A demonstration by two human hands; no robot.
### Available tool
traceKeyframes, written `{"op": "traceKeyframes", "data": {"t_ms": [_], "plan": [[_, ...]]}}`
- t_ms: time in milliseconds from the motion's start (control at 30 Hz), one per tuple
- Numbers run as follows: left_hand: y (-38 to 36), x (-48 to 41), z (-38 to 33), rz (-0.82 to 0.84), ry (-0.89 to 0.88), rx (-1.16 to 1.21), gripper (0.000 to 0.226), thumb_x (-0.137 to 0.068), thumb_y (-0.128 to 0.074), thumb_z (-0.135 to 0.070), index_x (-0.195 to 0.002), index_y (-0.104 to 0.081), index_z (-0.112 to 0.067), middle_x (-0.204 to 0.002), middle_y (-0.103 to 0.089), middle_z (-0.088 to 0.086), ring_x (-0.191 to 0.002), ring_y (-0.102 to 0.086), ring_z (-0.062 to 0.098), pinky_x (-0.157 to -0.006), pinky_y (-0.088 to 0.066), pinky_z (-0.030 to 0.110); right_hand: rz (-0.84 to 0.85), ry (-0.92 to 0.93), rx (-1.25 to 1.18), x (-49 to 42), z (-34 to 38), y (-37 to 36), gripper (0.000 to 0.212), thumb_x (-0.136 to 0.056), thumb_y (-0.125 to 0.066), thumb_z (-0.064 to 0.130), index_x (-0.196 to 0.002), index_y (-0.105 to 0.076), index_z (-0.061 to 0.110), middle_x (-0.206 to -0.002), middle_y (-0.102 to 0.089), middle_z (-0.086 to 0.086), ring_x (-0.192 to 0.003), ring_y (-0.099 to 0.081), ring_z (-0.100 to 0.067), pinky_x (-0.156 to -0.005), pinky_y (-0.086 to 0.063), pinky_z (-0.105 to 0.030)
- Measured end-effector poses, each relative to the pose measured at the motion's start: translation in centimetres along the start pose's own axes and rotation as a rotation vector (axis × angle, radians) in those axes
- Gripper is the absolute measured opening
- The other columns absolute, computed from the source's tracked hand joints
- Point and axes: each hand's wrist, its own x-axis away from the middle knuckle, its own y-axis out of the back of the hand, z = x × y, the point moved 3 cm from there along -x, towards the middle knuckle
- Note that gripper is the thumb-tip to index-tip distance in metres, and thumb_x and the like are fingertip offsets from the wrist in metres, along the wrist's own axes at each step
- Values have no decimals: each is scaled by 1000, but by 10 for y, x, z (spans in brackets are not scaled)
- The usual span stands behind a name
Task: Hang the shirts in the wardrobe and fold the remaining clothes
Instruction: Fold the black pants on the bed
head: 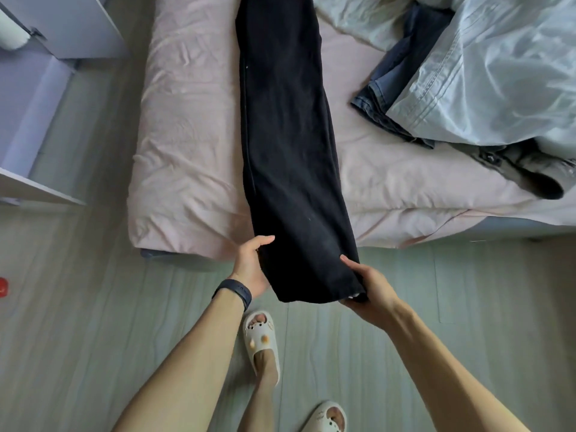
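Note:
A pair of black trousers lies lengthwise down the pink bed, folded leg over leg, with the hem hanging past the foot of the mattress. My left hand grips the hem's left edge, thumb on top. My right hand pinches the hem's right corner. At the right of the bed lie a pale blue shirt, a dark denim garment partly under it, and a dark grey garment.
A white wardrobe with an open door stands at the left, beyond a strip of wooden floor. My feet in cream slippers stand at the foot of the bed. A small red object sits at the left edge.

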Motion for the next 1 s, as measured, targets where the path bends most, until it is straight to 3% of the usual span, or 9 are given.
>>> {"op": "traceKeyframes", "data": {"t_ms": [100, 233, 333, 433, 533, 600, 700, 867, 1000], "plan": [[-11, 3, 4, 35, -25, 50, 40, -87, -60, -21, -124, -66, -10, -123, -68, 13, -109, -65, 35, -90, -51, 42, -1, 34, -62, 21, 9, 10, 16, -91, -70, 26, -101, -73, 14, -86, -72, -2, -67, -67, -11, -67, -51, -29], [-25, 3, 6, -55, -43, -159, 23, -75, -66, -24, -97, -69, -17, -104, -68, 3, -95, -64, 25, -85, -45, 36, 18, 81, -122, 35, 19, 11, 22, -91, -64, 23, -109, -68, 10, -97, -70, -11, -89, -65, -26, -84, -52, -42], [-35, -10, 8, -172, -115, -320, 48, -72, -72, -21, -118, -63, -13, -109, -68, 0, -103, -64, 20, -80, -46, 31, -17, 127, -3, 43, 33, 10, 22, -91, -67, 22, -109, -69, 9, -97, -75, -8, -89, -68, -23, -79, -54, -38], [-45, -26, 11, -230, -144, -420, 61, -77, -75, -17, -130, -46, -10, -119, -63, 6, -100, -64, 22, -66, -53, 31, -197, 264, 149, 39, 35, 21, 18, -94, -67, 23, -108, -69, 12, -98, -77, -5, -88, -72, -20, -67, -55, -30], [-48, -42, 10, -324, -226, -427, 56, -82, -77, -14, -130, -46, -10, -121, -62, 7, -99, -62, 27, -90, -55, 44, -430, 444, 516, 26, 38, 37, 21, -98, -59, 29, -108, -69, 14, -94, -74, -1, -88, -69, -19, -77, -55, -35], [-47, -51, 9, -346, -286, -402, 54, -82, -80, -19, -126, -51, -10, -115, -64, 4, -97, -62, 25, -90, -51, 39, -650, 556, 734, 14, 51, 44, 24, -100, -53, 34, -101, -64, 12, -96, -71, -7, -90, -64, -29, -75, -47, -36], [-44, -60, 16, -284, -275, -439, 50, -77, -83, -38, -115, -63, -13, -109, -69, -2, -95, -65, 19, -87, -51, 34, -812, 592, 773, -9, 73, 54, 26, -102, -49, 33, -108, -59, 10, -105, -68, -17, -100, -61, -39, -73, -37, -33], [-19, -36, 20, -224, -300, -519, 52, -71, -87, -33, -115, -62, -20, -108, -72, -6, -101, -67, 15, -91, -53, 36, -595, 410, 778, -38, 49, 60, 31, -97, -54, 29, -123, -59, 13, -104, -64, -9, -105, -60, -34, -86, -48, -36], [27, 11, 12, -311, -354, -872, 27, -87, -75, -35, -106, -57, -25, -103, -69, -11, -92, -66, 9, -77, -54, 29, -535, 390, 715, -22, 8, 44, 27, -94, -64, 37, -99, -65, 11, -94, -70, -6, -90, -65, -28, -79, -51, -37]]}}
